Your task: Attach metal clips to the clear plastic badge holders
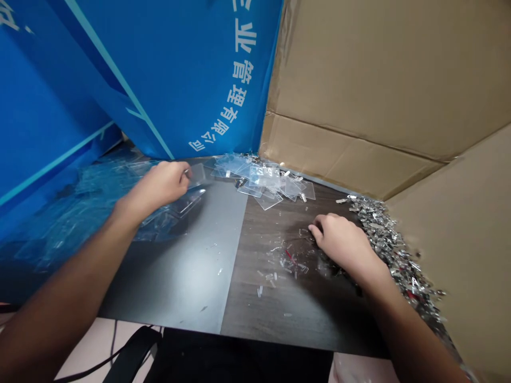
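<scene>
My left hand [170,181] is closed at the far side of the table, its fingers pinching a small clear plastic sheet [197,174]. Beneath and to the left of it spreads a heap of clear bluish plastic sheets [99,197]. My right hand [345,239] is low over the dark wood-grain part of the table, thumb and fingers curled together. Whatever it may hold is hidden. Small clear strips [293,263] and a thin red piece [290,257] lie just left of it. To its right is a pile of shiny silvery metal pieces [383,234].
Loose clear plastic squares [267,183] overlap in a pile at the back middle. A blue printed panel [179,69] and a cardboard wall [379,90] rise behind the table [183,282]. Below the front edge are a black armrest [133,354] and cables.
</scene>
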The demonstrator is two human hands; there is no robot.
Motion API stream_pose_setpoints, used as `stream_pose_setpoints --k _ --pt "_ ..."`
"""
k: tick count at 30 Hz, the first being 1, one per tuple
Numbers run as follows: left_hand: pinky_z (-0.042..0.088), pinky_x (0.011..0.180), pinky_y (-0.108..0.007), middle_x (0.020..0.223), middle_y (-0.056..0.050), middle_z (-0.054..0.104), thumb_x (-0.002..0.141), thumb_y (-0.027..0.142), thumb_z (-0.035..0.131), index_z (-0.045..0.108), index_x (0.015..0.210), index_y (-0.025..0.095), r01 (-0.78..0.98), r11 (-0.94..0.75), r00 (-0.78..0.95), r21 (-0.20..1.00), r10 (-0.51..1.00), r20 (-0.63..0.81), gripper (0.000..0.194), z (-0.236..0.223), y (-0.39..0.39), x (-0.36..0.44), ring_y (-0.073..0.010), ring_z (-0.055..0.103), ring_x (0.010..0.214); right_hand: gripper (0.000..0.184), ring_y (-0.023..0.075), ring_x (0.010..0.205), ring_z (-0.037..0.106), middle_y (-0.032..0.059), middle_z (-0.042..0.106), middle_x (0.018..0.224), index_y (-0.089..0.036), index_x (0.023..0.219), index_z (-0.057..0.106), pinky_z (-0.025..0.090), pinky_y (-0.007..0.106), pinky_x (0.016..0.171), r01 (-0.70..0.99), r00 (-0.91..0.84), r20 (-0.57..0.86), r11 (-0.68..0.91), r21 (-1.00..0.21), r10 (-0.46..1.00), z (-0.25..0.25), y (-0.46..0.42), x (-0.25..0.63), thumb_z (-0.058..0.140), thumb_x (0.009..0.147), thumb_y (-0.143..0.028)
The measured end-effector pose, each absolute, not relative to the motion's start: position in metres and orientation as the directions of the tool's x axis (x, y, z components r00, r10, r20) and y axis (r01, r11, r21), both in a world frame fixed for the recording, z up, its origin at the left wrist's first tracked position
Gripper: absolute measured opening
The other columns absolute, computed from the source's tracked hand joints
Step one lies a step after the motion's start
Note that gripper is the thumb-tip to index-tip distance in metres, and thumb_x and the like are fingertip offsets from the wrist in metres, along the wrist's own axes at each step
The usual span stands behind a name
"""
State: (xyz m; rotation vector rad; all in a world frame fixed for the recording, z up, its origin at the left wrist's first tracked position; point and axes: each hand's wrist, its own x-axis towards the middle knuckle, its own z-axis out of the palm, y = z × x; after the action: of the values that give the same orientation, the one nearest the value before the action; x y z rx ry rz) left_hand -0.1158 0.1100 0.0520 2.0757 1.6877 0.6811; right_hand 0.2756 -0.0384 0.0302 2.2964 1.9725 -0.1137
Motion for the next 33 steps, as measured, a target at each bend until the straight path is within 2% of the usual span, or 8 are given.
stream_pose_setpoints --k 2,6,11,16,18,23,27,33 --pt "0.055 0.092 -0.046 0.092 -0.012 0.079 0.075 0.023 0.064 0.07 0.091 0.022 0.768 -0.23 0.19 0.597 0.973 0.13 0.017 0.056 0.101 -0.1 -0.035 0.075 0.096 0.017 0.0323 0.093 0.08 0.0185 0.081 0.112 -0.018 0.108 0.082 0.054 0.038 0.075 0.996 0.09 -0.152 -0.091 0.001 0.984 0.028 -0.041 0.275 0.067 0.107 -0.025" --pt "0.056 0.091 -0.038 0.098 -0.012 0.081 0.08 0.023 0.071 0.066 0.096 0.019 0.469 -0.198 0.291 0.861 0.955 0.061 0.017 0.053 0.078 -0.063 -0.0267 0.077 0.098 0.02 0.0295 0.093 0.08 0.0166 0.081 0.109 -0.018 0.108 0.082 0.055 0.036 0.08 0.998 0.009 -0.124 -0.016 -0.058 0.992 0.017 -0.043 0.278 0.07 0.097 -0.006" --pt "0.047 0.078 -0.031 0.092 -0.001 0.063 0.079 0.02 0.075 0.061 0.11 0.018 0.156 -0.091 0.357 0.984 0.934 0.03 0.034 0.037 0.053 -0.034 -0.0165 0.061 0.084 0.03 0.0274 0.088 0.08 0.0132 0.083 0.099 -0.017 0.108 0.084 0.059 0.037 0.085 0.97 0.007 0.061 0.008 -0.242 0.998 0.008 -0.037 0.279 0.068 0.091 0.001" --pt "0.04 0.069 -0.03 0.088 0.004 0.043 0.08 0.029 0.087 0.063 0.132 0.016 0.009 0.038 0.46 0.999 0.887 -0.038 0.059 0.031 0.036 -0.024 -0.014 0.045 0.077 0.005 0.0214 0.072 0.079 0.0111 0.085 0.102 -0.019 0.087 0.084 0.066 0.04 0.08 0.779 0.036 0.132 0.055 -0.625 0.991 0.015 -0.032 0.274 0.08 0.086 -0.017" --pt "0.038 0.067 -0.029 0.087 0.005 0.04 0.079 0.03 0.09 0.062 0.138 0.014 0.001 0.042 0.473 0.999 0.88 -0.038 0.067 0.03 0.032 -0.021 -0.0136 0.041 0.076 0.007 0.0216 0.074 0.079 0.0128 0.086 0.108 -0.019 0.084 0.082 0.067 0.04 0.077 0.697 0.026 0.118 0.067 -0.714 0.993 0.017 -0.032 0.271 0.078 0.088 -0.022" --pt "0.042 0.07 -0.029 0.088 0.005 0.042 0.084 0.025 0.084 0.06 0.145 0.012 0.045 0.05 0.462 0.998 0.884 -0.065 0.067 0.024 0.03 -0.014 -0.0126 0.046 0.076 0.012 0.0224 0.08 0.078 0.0107 0.086 0.095 -0.021 0.093 0.075 0.062 0.037 0.074 0.618 -0.047 0.087 0.097 -0.78 0.995 0.02 -0.036 0.258 0.068 0.097 -0.029" --pt "0.054 0.078 -0.033 0.103 -0.002 0.056 0.095 0.032 0.076 0.061 0.152 0.016 0.008 0.054 0.507 0.998 0.861 -0.051 0.061 0.013 0.029 -0.01 -0.0138 0.058 0.08 0.014 0.0202 0.085 0.078 0.0082 0.085 0.094 -0.023 0.099 0.064 0.059 0.034 0.074 0.445 -0.084 0.064 0.095 -0.891 0.994 0.023 -0.041 0.245 0.063 0.106 -0.035" --pt "0.066 0.091 -0.044 0.147 -0.015 0.062 0.105 0.047 0.069 0.028 0.18 0.042 -0.122 0.221 0.58 0.968 0.807 -0.112 0.086 -0.008 0.024 -0.012 -0.0225 0.076 0.1 0.032 0.0111 0.048 0.06 -0.0011 0.074 0.073 -0.02 0.105 0.074 0.045 0.026 0.047 0.109 -0.116 -0.013 0.0 -0.994 0.993 0.016 -0.044 0.23 0.077 0.1 -0.052"
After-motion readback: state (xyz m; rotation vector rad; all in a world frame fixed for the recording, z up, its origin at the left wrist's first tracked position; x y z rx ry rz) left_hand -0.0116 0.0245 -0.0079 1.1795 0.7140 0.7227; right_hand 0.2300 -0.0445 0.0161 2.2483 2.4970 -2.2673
